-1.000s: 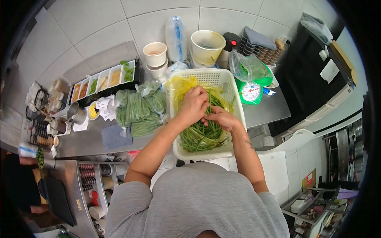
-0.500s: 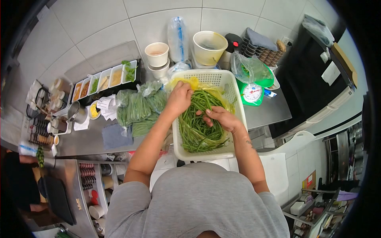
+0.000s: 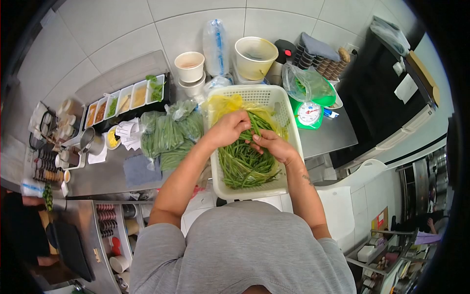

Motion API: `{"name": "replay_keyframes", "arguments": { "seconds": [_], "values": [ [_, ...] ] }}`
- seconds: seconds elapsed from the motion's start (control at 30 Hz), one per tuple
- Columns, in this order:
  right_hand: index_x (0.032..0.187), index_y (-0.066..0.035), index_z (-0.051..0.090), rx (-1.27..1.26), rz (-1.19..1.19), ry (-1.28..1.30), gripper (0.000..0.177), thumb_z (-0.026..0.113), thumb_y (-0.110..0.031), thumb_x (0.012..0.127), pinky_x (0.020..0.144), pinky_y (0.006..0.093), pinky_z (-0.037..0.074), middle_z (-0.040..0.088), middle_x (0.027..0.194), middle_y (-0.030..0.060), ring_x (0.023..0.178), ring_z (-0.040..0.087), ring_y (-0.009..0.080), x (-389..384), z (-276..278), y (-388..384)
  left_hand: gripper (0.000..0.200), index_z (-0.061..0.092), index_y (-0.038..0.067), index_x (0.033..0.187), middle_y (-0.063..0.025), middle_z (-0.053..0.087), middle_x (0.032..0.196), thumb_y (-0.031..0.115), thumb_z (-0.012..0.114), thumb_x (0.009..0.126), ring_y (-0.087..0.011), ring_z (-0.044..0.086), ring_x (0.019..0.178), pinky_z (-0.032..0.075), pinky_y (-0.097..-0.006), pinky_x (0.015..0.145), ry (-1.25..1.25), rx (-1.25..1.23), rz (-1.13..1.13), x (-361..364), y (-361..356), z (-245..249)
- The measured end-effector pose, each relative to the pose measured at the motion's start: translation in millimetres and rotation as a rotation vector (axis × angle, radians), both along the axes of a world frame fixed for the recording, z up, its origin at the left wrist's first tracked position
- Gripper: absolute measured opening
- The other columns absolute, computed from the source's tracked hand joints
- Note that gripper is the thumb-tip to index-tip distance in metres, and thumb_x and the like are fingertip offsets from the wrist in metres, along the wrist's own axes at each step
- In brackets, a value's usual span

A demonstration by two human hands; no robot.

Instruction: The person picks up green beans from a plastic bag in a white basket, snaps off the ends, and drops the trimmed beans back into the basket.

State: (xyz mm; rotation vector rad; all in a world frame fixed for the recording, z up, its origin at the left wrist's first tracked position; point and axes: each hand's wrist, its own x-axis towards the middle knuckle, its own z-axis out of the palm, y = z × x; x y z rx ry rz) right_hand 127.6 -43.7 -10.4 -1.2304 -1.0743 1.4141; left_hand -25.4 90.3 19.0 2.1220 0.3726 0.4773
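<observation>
Beans point(image 3: 247, 169) part. hidden by L hand point(image 3: 230, 129); scale point(image 3: 309, 115) nos. too small; shirt point(image 3: 245, 247) cut off btm.

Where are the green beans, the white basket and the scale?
Green beans point(image 3: 246, 165): head view, middle of the pile.
White basket point(image 3: 254, 193): head view, bare near wall.
Scale point(image 3: 309, 114): head view, round dial.

A row of 6 trays point(image 3: 125, 99) stood near the wall point(image 3: 122, 30), left of 2 stacked tubs point(image 3: 190, 71); a cloth point(image 3: 142, 169) lay on the counter point(image 3: 100, 175).

left arm point(image 3: 178, 182): reaching forward, bent at the elbow | left hand point(image 3: 230, 129): curled inward, back facing up | right arm point(image 3: 308, 196): angled inward, dark mark point(image 3: 306, 178) on forearm | right hand point(image 3: 275, 147): pinching, near left hand
</observation>
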Motion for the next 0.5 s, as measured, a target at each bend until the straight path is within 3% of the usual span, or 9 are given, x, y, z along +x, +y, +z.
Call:
{"name": "replay_keyframes", "arguments": {
  "seconds": [0.1,0.2,0.3,0.4,0.5],
  "values": [
    [0.103,-0.004,0.058,-0.071,-0.131,-0.109,0.022,0.05,-0.023,0.096,0.061,0.0228,0.04,0.053,0.076,-0.0002,0.068,0.046,0.0088,-3,0,-2,0.009,0.056,0.002,0.088,-0.0025,0.055,0.073,0.009,0.054,0.091,-0.0109,0.048,0.068,0.042,-0.0255,0.066,-0.029,-0.308,-0.167,-6,-9,-9],
    [0.103,-0.003,0.059,-0.05,-0.176,-0.165,0.024,0.05,-0.024,0.096,0.062,0.0222,0.039,0.052,0.075,-0.0015,0.069,0.046,0.0082,3,1,-2,0.013,0.057,0.002,0.09,-0.0028,0.055,0.073,0.014,0.053,0.092,-0.0113,0.048,0.068,0.042,-0.0255,0.064,0.144,-0.107,-0.125,-19,-10,0],
    [0.102,-0.002,0.06,-0.025,-0.101,-0.157,0.025,0.05,-0.024,0.096,0.062,0.0222,0.039,0.052,0.074,-0.0019,0.068,0.046,0.0081,4,6,-2,0.017,0.057,0.002,0.093,-0.0029,0.056,0.074,0.018,0.053,0.094,-0.0111,0.048,0.068,0.041,-0.026,0.063,0.167,-0.126,0.077,-23,-2,8],
    [0.102,-0.002,0.06,-0.021,-0.008,-0.165,0.024,0.051,-0.024,0.096,0.062,0.0225,0.04,0.051,0.074,-0.0019,0.069,0.046,0.0081,1,6,2,0.018,0.058,0.0,0.09,-0.0106,0.063,0.079,0.018,0.055,0.091,-0.019,0.058,0.071,0.046,-0.0318,0.067,-0.041,-0.011,0.264,-14,9,6],
    [0.101,-0.002,0.059,-0.019,0.02,-0.142,0.023,0.052,-0.023,0.095,0.062,0.0225,0.04,0.051,0.074,-0.0021,0.069,0.046,0.008,-2,6,1,0.016,0.058,0.0,0.089,-0.0103,0.061,0.078,0.016,0.057,0.089,-0.0176,0.055,0.068,0.045,-0.0317,0.065,-0.079,-0.206,0.148,0,20,7]
  ]
}}
